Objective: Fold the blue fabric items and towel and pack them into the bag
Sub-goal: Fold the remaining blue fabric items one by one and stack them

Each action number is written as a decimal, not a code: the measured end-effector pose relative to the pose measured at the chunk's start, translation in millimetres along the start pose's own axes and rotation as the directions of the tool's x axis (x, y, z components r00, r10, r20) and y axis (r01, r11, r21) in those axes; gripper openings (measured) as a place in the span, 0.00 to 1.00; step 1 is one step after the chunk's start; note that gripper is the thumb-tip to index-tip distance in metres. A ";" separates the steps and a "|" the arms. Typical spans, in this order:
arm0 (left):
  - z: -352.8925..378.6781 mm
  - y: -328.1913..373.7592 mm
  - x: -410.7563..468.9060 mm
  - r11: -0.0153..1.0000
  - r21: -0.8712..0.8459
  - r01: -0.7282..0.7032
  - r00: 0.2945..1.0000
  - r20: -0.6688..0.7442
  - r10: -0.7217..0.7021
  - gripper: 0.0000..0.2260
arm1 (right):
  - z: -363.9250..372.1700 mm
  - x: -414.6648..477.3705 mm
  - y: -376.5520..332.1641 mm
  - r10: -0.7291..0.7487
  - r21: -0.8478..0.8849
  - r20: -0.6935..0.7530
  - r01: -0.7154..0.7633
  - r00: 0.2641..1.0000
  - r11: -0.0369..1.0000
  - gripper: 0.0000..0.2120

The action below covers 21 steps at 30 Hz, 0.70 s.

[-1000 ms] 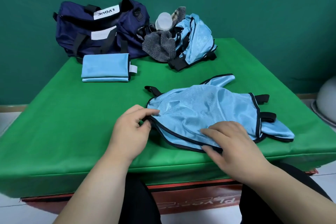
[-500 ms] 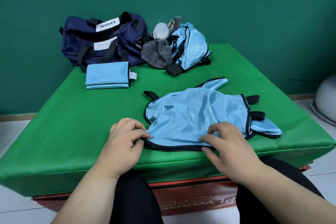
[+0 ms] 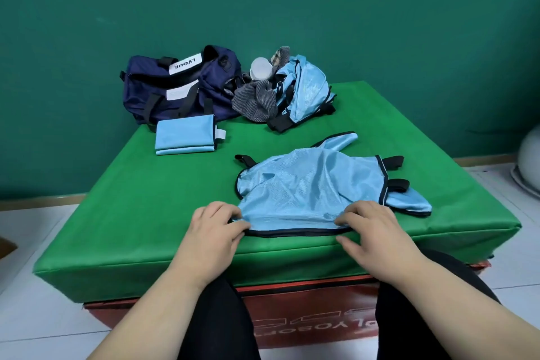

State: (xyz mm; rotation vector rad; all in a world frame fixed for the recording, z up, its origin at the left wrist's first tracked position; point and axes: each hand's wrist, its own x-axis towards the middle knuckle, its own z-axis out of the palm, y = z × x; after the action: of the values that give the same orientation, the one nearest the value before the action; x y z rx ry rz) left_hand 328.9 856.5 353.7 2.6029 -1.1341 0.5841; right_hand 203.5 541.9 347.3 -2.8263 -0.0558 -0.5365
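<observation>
A light blue mesh vest point(image 3: 309, 187) with black trim lies spread on the green table point(image 3: 146, 213) near its front edge. My left hand point(image 3: 214, 229) pinches the vest's near left corner. My right hand point(image 3: 369, 226) pinches its near right hem. A folded light blue item point(image 3: 185, 137) lies at the back left. Behind it stands the navy duffel bag point(image 3: 178, 88). A second crumpled blue vest point(image 3: 304, 90) lies at the back, beside a grey striped towel point(image 3: 255, 101).
A white bottle point(image 3: 260, 67) stands among the pile at the back. The table sits on a red box point(image 3: 306, 321). A white round object point(image 3: 529, 155) is on the floor at the right. A green wall rises behind.
Both hands have drawn the vest's near edge toward me and pulled it straight along the table's front. My left hand shifted from the vest's left side to its near corner.
</observation>
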 end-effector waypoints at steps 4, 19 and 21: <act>4.1 -3.0 0.0 0.998 0.038 0.048 0.998 0.039 -0.049 0.10 | -4.2 -1.6 4.2 0.039 -0.001 0.051 -0.039 0.998 0.999 0.10; 20.2 -14.8 0.6 0.991 -0.050 0.125 0.990 0.066 -0.122 0.11 | 1.5 3.5 1.3 -0.044 -0.034 0.023 0.044 0.999 0.998 0.13; 20.2 -15.5 -0.1 0.989 -0.062 0.134 0.988 0.086 -0.129 0.11 | 2.9 5.4 -3.5 -0.079 -0.053 -0.026 0.077 0.997 0.996 0.15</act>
State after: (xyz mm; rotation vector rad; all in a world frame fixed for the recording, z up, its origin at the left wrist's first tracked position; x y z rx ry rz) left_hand 345.7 859.4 334.7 2.6400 -0.9775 0.4078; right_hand 209.3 546.0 347.5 -2.8766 -0.1492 -0.6028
